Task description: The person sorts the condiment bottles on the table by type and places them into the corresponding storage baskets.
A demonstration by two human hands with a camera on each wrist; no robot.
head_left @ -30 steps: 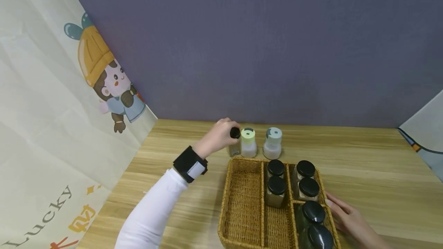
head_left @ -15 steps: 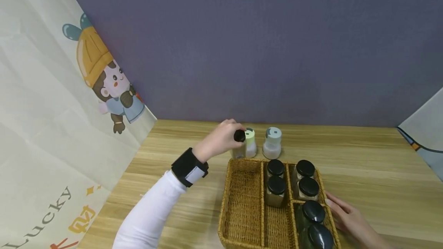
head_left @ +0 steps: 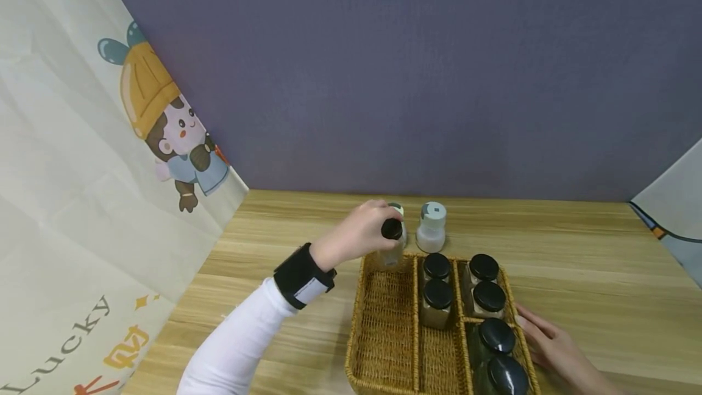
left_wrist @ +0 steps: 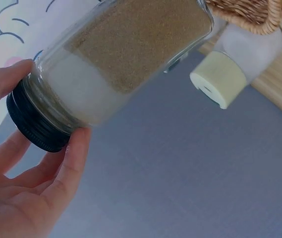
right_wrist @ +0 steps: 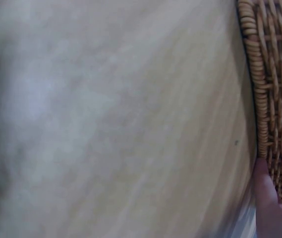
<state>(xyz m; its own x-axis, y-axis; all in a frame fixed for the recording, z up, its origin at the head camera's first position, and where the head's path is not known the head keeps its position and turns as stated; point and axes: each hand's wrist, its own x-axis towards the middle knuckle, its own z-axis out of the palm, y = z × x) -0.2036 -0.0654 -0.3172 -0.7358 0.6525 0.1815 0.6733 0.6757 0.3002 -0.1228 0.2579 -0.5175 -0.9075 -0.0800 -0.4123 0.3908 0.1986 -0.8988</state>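
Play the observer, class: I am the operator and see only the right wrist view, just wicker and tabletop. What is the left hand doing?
Observer: The left hand grips a glass jar of brownish powder by its black lid.
Operator: Where is that jar?
Observer: Tilted, at the far left corner of the wicker basket.
Operator: What is inside the basket?
Observer: Six other black-lidded jars stand in its middle and right compartments.
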